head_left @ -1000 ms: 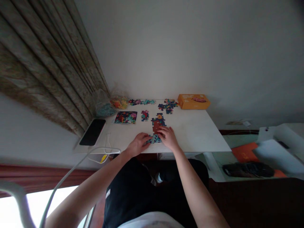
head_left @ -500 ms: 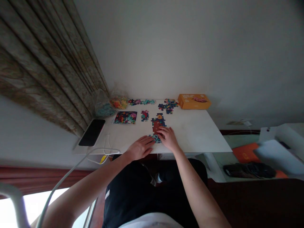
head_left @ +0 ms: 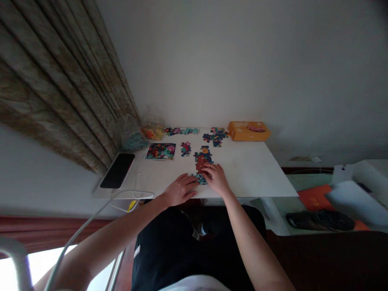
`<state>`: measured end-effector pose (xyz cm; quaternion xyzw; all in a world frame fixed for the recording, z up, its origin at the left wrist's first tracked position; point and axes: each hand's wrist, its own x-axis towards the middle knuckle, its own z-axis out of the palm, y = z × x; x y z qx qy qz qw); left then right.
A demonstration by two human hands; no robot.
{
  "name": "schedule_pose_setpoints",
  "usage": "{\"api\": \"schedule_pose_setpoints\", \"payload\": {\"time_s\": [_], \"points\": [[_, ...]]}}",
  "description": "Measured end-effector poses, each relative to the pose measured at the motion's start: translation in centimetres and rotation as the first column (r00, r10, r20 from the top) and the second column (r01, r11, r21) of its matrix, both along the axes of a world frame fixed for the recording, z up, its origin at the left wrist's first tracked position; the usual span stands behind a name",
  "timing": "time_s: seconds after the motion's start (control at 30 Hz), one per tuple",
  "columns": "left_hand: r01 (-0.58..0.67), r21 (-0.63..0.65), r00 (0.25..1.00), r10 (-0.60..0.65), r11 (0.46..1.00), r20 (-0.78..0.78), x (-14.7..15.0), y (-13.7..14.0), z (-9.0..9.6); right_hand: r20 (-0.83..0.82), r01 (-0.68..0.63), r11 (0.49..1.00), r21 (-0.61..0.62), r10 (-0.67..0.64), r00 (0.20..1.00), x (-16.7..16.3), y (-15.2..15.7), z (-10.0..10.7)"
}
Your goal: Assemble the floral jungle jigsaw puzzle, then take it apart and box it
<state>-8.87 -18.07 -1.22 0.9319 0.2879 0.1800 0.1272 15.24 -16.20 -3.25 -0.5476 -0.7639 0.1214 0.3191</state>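
Observation:
A partly joined jigsaw section [head_left: 200, 160], brown and dark blue with an orange shape at its far end, lies on the white table. Teal patterned puzzle pieces [head_left: 201, 179] sit at its near end, between my hands. My left hand [head_left: 181, 189] lies low by the table's front edge, fingers stretched out and their tips at the left side of the teal pieces. From the right, my right hand [head_left: 216, 178] rests with spread, slightly bent fingers on the brown part and beside the teal pieces. My fingers cover some of the joins there.
A small joined puzzle cluster [head_left: 186, 149] and a picture card [head_left: 160, 151] lie to the left. Farther back are a puzzle strip [head_left: 182, 131], more joined pieces [head_left: 216, 136] and an orange box [head_left: 249, 131]. Plastic bags [head_left: 133, 135], a phone [head_left: 117, 170] and a white cable [head_left: 138, 191] are leftward.
The whole view has shifted slightly, with the table sitting a little lower in it. Both hands stay at nearly the same spots on the puzzle.

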Motion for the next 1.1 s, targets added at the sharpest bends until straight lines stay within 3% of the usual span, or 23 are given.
{"api": "schedule_pose_setpoints", "payload": {"time_s": [0.1,0.2,0.27,0.4,0.5,0.63,0.8,0.93,1.0,1.1], "points": [[-0.119,0.012,0.99,0.118,0.993,0.075,0.0,2.0,-0.2,0.0,0.002,1.0,-0.002,-0.002,1.0,0.0,0.2,0.1],[-0.304,0.023,0.945,0.298,0.952,0.137,0.5,5.7,0.1,-0.008,0.005,1.0,-0.009,-0.005,1.0,0.0,0.2,0.2],[-0.453,0.012,0.885,0.448,0.891,0.129,1.0,8.3,0.6,-0.02,0.002,1.0,-0.013,-0.002,1.0,0.0,0.1,0.2],[-0.713,-0.046,0.7,0.714,0.7,0.006,2.4,12.1,1.6,-0.045,0.006,1.0,-0.01,-0.007,0.999,0.0,0.0,0.3],[-0.772,-0.056,0.635,0.766,0.633,-0.098,3.3,13.0,1.6,-0.062,0.014,1.0,-0.022,-0.016,0.998,0.1,0.1,0.3],[-0.79,-0.004,0.609,0.784,0.613,-0.122,4.0,13.0,1.4,-0.076,0.014,1.0,-0.022,-0.016,0.997,0.1,0.2,0.3],[-0.774,0.026,0.627,0.773,0.632,-0.096,4.2,12.6,1.8,-0.128,0.017,1.0,0.008,-0.016,0.992,0.1,0.2,0.4],[-0.647,0.074,0.762,0.645,0.759,0.055,4.8,10.2,2.0,-0.35,0.08,0.997,0.014,-0.07,0.934,0.4,0.2,0.3],[-0.544,0.108,0.838,0.532,0.832,0.122,5.4,8.3,1.9,-0.494,0.135,0.989,-0.064,-0.149,0.856,0.6,0.2,0.1],[-0.452,0.165,0.887,0.423,0.877,0.183,6.4,5.5,1.5,-0.622,0.113,0.973,-0.201,-0.216,0.753,0.8,0.4,-0.4]]}}
